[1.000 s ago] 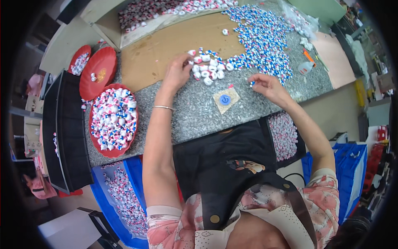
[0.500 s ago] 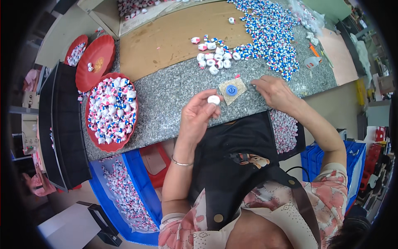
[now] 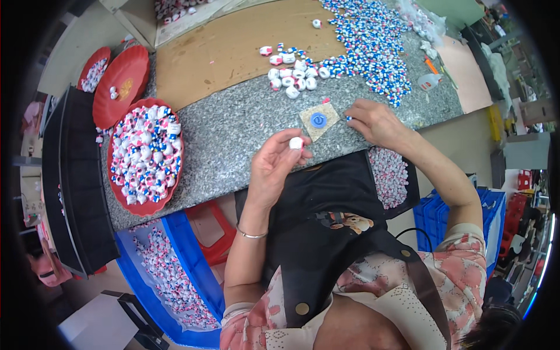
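Note:
My left hand pinches a small hollow white piece with pink on it between thumb and fingers, above the counter's near edge. My right hand is closed at the fingertips on a tiny blue-and-white piece, mostly covered by the fingers. Between the hands lies a beige square pad, turned cornerwise, with a round blue cap-like disc on it. A pink bit rests at the pad's far corner. Beyond it sits a group of white hollow pieces with pink marks.
A heap of tiny blue-and-white pieces spreads over the back right. Red scalloped dishes stand at the left, one full of mixed pieces. A clear bottle lies at the right. Blue crates and a black tray sit below the counter edge.
The whole view has shifted slightly left. My left hand has turned the white piece so that its pink side shows. My right fingers have closed nearer the pad, with the tiny blue-and-white piece now visible.

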### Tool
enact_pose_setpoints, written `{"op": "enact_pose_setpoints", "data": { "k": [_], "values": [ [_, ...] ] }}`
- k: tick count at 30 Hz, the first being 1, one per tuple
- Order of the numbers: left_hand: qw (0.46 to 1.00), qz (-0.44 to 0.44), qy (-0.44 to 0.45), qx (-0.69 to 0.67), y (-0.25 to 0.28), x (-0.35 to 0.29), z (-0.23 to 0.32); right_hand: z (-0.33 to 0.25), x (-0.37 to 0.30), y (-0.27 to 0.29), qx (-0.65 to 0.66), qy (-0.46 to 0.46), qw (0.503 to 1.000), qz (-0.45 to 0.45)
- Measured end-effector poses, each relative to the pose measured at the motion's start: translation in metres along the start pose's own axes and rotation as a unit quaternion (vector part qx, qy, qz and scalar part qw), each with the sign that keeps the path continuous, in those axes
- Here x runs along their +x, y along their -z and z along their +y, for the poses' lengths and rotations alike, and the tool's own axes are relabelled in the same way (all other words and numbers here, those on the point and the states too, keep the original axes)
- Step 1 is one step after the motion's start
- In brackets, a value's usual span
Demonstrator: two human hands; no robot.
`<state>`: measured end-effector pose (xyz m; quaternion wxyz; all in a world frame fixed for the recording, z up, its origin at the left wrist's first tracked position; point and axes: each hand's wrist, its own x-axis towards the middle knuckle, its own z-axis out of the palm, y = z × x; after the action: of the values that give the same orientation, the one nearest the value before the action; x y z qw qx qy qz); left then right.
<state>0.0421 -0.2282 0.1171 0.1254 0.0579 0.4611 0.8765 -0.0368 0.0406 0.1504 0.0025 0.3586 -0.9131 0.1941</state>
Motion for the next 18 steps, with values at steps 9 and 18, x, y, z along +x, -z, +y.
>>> {"op": "enact_pose_setpoints", "data": {
  "k": [9,18],
  "values": [
    [0.999,-0.011,-0.008,-0.051,-0.004,-0.009,0.001,0.001,0.004,0.0,-0.013,-0.011,1.0,-0.004],
    [0.999,0.045,-0.006,-0.02,-0.002,-0.009,-0.007,0.001,-0.004,0.004,-0.033,0.0,0.999,0.008]
  ]
}}
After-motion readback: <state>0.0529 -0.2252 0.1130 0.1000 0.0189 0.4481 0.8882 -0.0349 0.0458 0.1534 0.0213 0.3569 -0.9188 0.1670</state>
